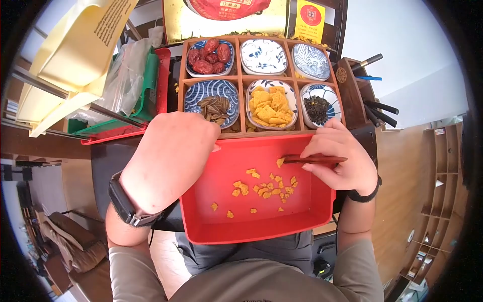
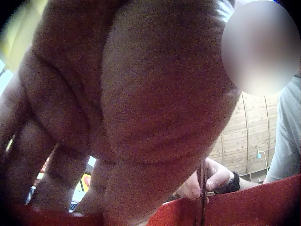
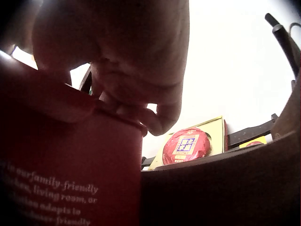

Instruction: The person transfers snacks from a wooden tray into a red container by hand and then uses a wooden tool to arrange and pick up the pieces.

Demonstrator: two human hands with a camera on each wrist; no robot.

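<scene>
A red bin (image 1: 261,232) holds many small yellow pieces, loosely scattered on its floor. My left hand (image 1: 168,158) grips the bin's rim at the far left corner; the thumb tip shows there and the other fingertips are hidden. In the left wrist view the palm of the left hand (image 2: 117,108) is close, its fingers pointing down to the red rim. My right hand (image 1: 344,158) pinches dark reddish wooden tweezers (image 1: 319,159) over the bin's right side. A yellow piece (image 1: 280,162) is at the tweezers' tip. In the right wrist view the right hand (image 3: 131,61) is above the bin (image 3: 103,160).
Behind the bin is a wooden tray (image 1: 241,108) of dishes: red dates (image 1: 203,66), brown seeds (image 1: 215,108), yellow chunks (image 1: 271,105), dark leaves (image 1: 317,108), and two white-and-blue lids or dishes. A green basket (image 1: 150,85) stands left, a pen holder (image 1: 354,83) right.
</scene>
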